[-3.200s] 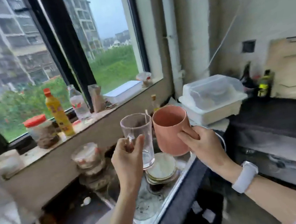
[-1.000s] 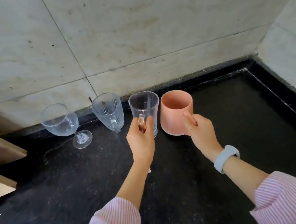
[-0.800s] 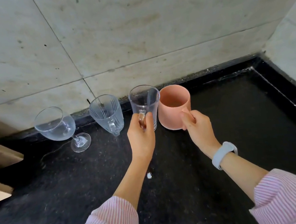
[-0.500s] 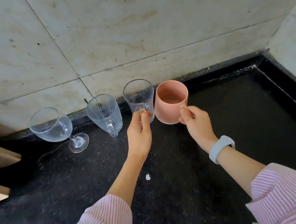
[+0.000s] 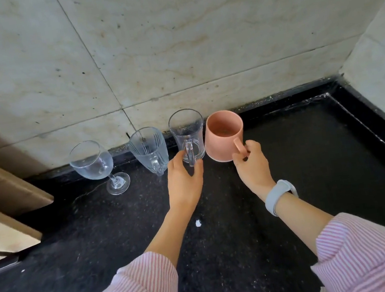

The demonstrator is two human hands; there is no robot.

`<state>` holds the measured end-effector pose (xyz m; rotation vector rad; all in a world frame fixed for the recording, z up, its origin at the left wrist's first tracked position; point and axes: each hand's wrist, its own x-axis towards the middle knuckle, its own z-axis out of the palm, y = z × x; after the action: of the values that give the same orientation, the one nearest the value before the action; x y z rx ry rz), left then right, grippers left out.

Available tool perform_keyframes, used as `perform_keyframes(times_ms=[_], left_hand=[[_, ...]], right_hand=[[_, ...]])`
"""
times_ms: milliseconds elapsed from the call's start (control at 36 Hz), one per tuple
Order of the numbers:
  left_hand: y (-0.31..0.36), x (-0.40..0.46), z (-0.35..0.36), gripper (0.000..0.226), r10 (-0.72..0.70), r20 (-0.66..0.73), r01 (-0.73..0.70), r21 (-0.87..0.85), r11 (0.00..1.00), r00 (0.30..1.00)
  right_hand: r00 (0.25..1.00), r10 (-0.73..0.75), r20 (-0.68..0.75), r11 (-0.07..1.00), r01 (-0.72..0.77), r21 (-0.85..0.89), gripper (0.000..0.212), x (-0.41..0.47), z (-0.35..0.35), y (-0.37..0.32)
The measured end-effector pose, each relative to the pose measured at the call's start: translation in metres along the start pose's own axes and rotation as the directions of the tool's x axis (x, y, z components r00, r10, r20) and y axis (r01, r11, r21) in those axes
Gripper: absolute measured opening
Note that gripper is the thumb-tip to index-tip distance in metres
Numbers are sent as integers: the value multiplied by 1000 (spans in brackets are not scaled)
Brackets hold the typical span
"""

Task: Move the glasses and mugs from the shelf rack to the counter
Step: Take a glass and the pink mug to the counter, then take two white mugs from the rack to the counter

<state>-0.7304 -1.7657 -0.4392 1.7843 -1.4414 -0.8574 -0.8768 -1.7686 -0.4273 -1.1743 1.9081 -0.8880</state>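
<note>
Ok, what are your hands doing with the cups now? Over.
Left hand holds clear mug handle. Right hand holds pink mug handle. Both down on counter. Nothing blocking.

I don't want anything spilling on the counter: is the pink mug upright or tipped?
Upright. The pink mug stands on the black counter, mouth up; the right hand pinches its handle.

Hands [image 5: 184,182] on glass mug [image 5: 188,135], pink mug [image 5: 223,136]
</note>
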Motion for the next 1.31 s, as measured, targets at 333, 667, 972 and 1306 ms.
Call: perform_keyframes(times_ms=[333,667,972,1306], left_hand=[[-52,-133,-151,48,-69,-40,80,424,902,997],[-114,-442,-372,43,-144,-585,480,473,739,798],[-128,-861,-429,38,-284,-915,884,138,447,286],[-117,-1136,-438,34,-226,-945,927,-288,240,-235]], right_hand=[[940,-219,261,969,241,-53,46,-146,42,-51],[280,-576,768,541,835,101,35,-457,129,-117],[-523,-495,694,-36,810,585,34,-813,126,-78],[-897,-272,349,-237,414,879,32,-1100,112,-40]])
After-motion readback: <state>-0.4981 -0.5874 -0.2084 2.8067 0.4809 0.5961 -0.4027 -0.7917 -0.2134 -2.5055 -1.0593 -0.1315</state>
